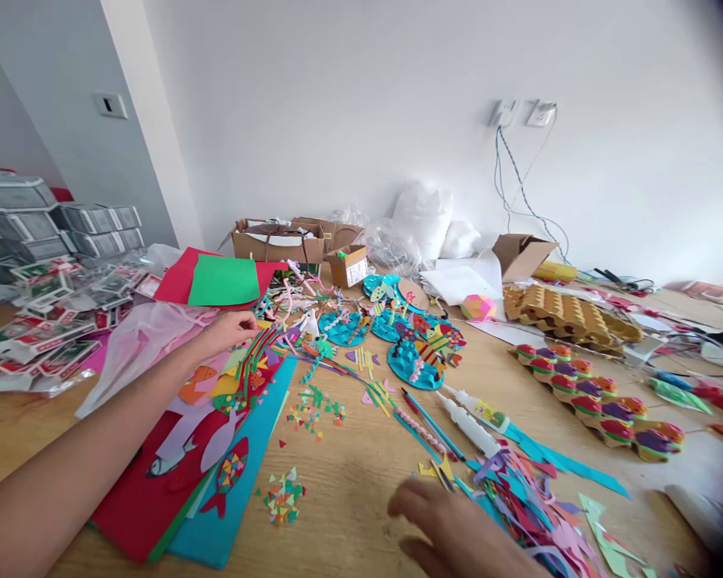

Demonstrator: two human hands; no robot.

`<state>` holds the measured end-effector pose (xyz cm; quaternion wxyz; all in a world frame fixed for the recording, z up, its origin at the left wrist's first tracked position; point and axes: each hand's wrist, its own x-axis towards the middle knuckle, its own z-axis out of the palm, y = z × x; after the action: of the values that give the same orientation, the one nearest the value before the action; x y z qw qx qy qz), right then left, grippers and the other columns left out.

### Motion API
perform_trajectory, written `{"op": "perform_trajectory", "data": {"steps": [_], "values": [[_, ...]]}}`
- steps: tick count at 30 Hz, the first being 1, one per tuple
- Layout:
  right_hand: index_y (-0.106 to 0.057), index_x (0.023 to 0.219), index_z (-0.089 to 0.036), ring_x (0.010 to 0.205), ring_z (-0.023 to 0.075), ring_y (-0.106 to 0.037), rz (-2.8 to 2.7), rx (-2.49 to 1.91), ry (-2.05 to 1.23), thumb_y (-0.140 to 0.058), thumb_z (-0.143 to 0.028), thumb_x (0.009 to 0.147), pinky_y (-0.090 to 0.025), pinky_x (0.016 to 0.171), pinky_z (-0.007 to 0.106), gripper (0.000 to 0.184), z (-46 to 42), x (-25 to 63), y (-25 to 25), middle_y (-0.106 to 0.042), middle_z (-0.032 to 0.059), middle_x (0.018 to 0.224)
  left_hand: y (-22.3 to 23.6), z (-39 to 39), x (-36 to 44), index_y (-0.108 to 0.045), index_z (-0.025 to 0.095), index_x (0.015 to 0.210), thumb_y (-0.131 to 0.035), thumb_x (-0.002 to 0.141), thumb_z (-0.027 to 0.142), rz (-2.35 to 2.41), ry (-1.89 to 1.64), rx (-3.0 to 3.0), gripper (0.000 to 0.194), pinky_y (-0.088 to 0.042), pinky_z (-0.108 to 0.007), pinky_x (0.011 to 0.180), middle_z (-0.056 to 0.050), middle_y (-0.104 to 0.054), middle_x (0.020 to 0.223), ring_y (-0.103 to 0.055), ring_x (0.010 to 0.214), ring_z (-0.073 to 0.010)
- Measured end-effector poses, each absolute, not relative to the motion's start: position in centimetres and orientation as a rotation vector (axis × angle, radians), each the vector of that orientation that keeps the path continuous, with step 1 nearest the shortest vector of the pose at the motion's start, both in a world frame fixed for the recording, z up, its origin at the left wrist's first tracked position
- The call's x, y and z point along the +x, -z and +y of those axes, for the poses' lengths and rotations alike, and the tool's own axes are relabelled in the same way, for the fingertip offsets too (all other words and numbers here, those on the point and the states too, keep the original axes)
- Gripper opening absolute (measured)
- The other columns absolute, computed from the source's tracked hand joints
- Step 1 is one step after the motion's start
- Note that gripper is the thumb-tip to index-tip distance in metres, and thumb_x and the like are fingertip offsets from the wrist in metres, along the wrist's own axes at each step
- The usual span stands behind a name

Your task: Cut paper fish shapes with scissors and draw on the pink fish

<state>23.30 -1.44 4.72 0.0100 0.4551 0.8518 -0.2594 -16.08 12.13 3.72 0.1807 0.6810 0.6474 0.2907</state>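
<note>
My left hand (232, 329) reaches far out over the coloured paper collage (229, 385), its fingers curled and closed at the collage's top edge; what it pinches is too small to name. My right hand (451, 530) hovers low at the near edge, blurred, fingers bent downward, just left of a heap of cut paper strips (530, 498). Two white glue bottles (473, 417) lie just beyond it. Small paper confetti (283, 498) is scattered between my hands on the wooden table (361, 449).
Blue paper plates with decorations (410, 345) sit mid-table. Painted egg cartons (596, 401) lie at the right, cardboard boxes (277, 239) at the back, red and green sheets (222, 279) and packaged items (42, 321) at the left. Cables hang from wall sockets (521, 112).
</note>
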Motion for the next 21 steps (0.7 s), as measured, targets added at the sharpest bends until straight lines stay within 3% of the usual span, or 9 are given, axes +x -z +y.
{"op": "perform_trajectory", "data": {"steps": [3, 8, 14, 18, 21], "values": [[-0.062, 0.096, -0.021, 0.095, 0.0167, -0.057, 2.865, 1.348, 0.784, -0.051, -0.014, 0.079, -0.041, 0.082, 0.024, 0.021, 2.3, 20.0, -7.1, -0.063, 0.0036, 0.101, -3.7, 11.8, -16.0, -0.054, 0.019, 0.056, -0.056, 0.06, 0.029, 1.811, -0.872, 1.939, 0.012, -0.039, -0.024, 0.055, 0.003, -0.057, 0.059, -0.052, 0.059, -0.0146], [-0.06, 0.102, -0.017, 0.095, 0.0184, -0.056, 3.134, 1.267, 0.708, -0.056, -0.013, 0.077, -0.04, 0.081, 0.027, 0.026, 9.7, 12.0, -7.8, -0.061, 0.0058, 0.105, -2.8, 11.6, -16.5, -0.054, 0.018, 0.059, -0.055, 0.063, 0.029, 1.757, -0.905, 1.957, 0.012, -0.04, -0.025, 0.058, 0.003, -0.057, 0.061, -0.053, 0.062, -0.015], [-0.049, 0.117, -0.013, 0.098, 0.019, -0.054, 3.131, 1.267, 0.726, -0.063, -0.017, 0.074, -0.042, 0.081, 0.028, 0.046, 15.3, 2.5, -5.2, -0.059, 0.0084, 0.11, -1.2, 12.5, -17.4, -0.053, 0.016, 0.065, -0.058, 0.074, 0.029, 1.675, -0.858, 1.989, 0.017, -0.041, -0.026, 0.056, 0.004, -0.053, 0.061, -0.051, 0.058, -0.0122], [-0.059, 0.097, -0.012, 0.083, 0.0171, -0.059, 3.05, 1.258, 0.748, -0.059, -0.025, 0.081, -0.047, 0.073, 0.033, 0.02, 16.6, -0.7, -2.7, -0.063, 0.0052, 0.093, -0.2, 12.9, -18.1, -0.054, 0.015, 0.069, -0.058, 0.077, 0.026, 1.655, -0.846, 1.998, 0.015, -0.043, -0.027, 0.058, 0.003, -0.053, 0.064, -0.052, 0.06, -0.012], [-0.059, 0.093, -0.013, 0.081, 0.0155, -0.059, 3.016, 1.263, 0.755, -0.053, -0.03, 0.086, -0.049, 0.072, 0.034, 0.019, 16.9, -1.5, -1.6, -0.061, 0.0037, 0.092, 0.5, 12.8, -18.5, -0.054, 0.015, 0.075, -0.059, 0.076, 0.023, 1.634, -0.851, 1.977, 0.009, -0.046, -0.027, 0.061, 0.003, -0.056, 0.066, -0.056, 0.065, -0.0131]]}}
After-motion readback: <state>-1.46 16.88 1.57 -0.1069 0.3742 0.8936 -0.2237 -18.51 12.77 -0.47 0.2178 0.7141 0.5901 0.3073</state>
